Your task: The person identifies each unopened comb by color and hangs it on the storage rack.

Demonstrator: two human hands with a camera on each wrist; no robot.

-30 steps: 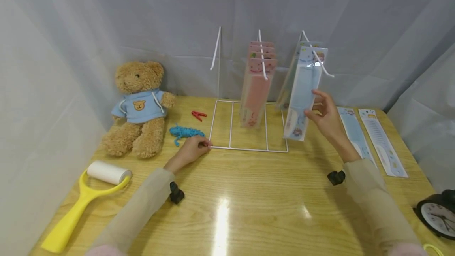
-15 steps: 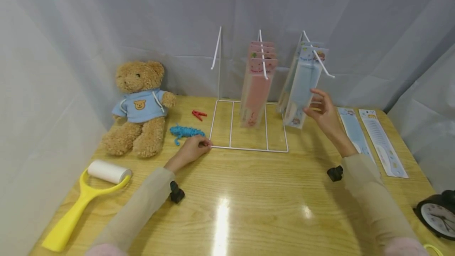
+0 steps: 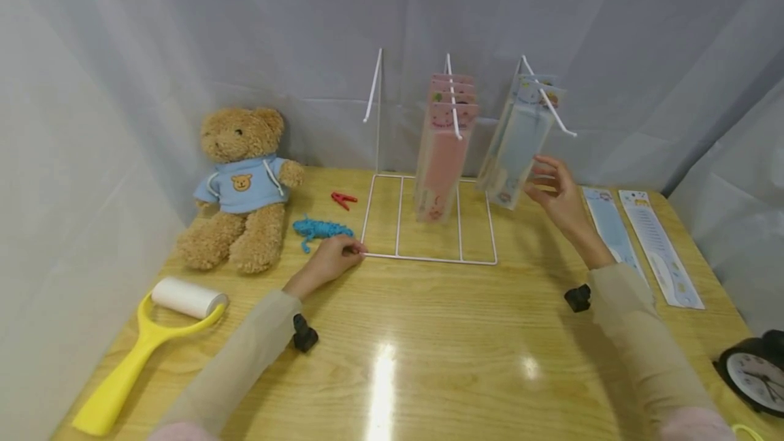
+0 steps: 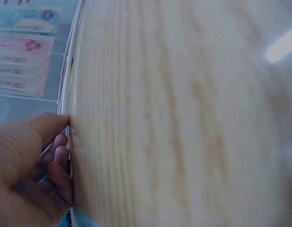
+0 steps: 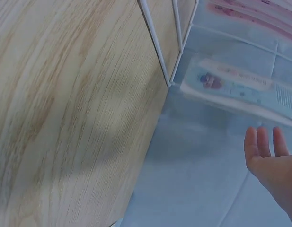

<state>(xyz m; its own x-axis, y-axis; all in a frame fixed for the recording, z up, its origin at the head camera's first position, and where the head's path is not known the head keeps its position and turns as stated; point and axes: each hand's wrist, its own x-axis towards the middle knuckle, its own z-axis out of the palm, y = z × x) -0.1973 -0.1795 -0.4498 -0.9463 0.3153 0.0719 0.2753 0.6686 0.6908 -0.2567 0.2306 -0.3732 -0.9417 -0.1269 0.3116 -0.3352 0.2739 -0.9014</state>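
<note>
My left hand [image 3: 333, 256] pinches the front left corner of a white wire display rack [image 3: 429, 258]. In the left wrist view its thumb and fingertips meet at the rack's wire edge. From the rack's right hook hang light blue packaged combs [image 3: 520, 141], the front one tilted a little. My right hand [image 3: 560, 206] is just right of that front pack, fingers loosely bent. The right wrist view shows a gap between the fingers [image 5: 262, 142] and the blue pack [image 5: 240, 87]. Several pink packaged combs [image 3: 445, 155] hang on the middle hook; the left hook [image 3: 371, 90] holds nothing.
Two flat packs, one blue [image 3: 609, 223] and one whitish [image 3: 660, 247], lie at the right. A black alarm clock [image 3: 756, 373] stands nearer. Leftward are a teddy bear [image 3: 241, 186], a red clip [image 3: 344, 200], a blue lizard toy [image 3: 320, 228] and a yellow-handled roller [image 3: 131, 359].
The front blue comb pack has swung back and down toward the one behind it on the hook. My right hand has let go of it; the left hand keeps its place.
</note>
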